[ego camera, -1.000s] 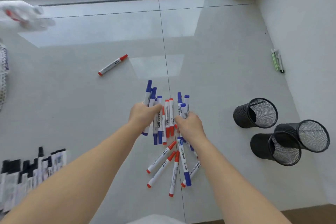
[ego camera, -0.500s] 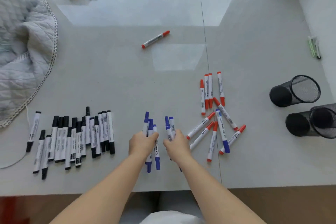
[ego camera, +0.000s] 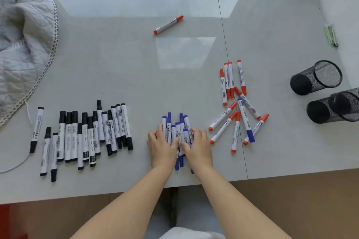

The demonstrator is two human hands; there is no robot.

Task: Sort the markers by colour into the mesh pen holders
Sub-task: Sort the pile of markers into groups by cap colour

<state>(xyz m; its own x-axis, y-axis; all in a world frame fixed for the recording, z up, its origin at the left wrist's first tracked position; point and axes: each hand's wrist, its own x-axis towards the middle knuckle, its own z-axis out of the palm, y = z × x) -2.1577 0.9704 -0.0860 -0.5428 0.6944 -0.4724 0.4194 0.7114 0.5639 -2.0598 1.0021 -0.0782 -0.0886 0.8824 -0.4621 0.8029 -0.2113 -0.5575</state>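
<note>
We're corralling blue markers on grey tile.

Quilt [ego camera: 23, 31] far left, black markers [ego camera: 85, 136], then our left hand [ego camera: 162, 146] and right hand [ego camera: 198, 145] cupped around the blue markers [ego camera: 177, 132]; red markers [ego camera: 233, 103], toppled holders [ego camera: 315, 77] right.

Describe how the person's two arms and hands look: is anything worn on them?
Both forearms are bare, with no sleeves in view. The left hand and the right hand wear no gloves. No ring, watch or bracelet shows on either.
</note>
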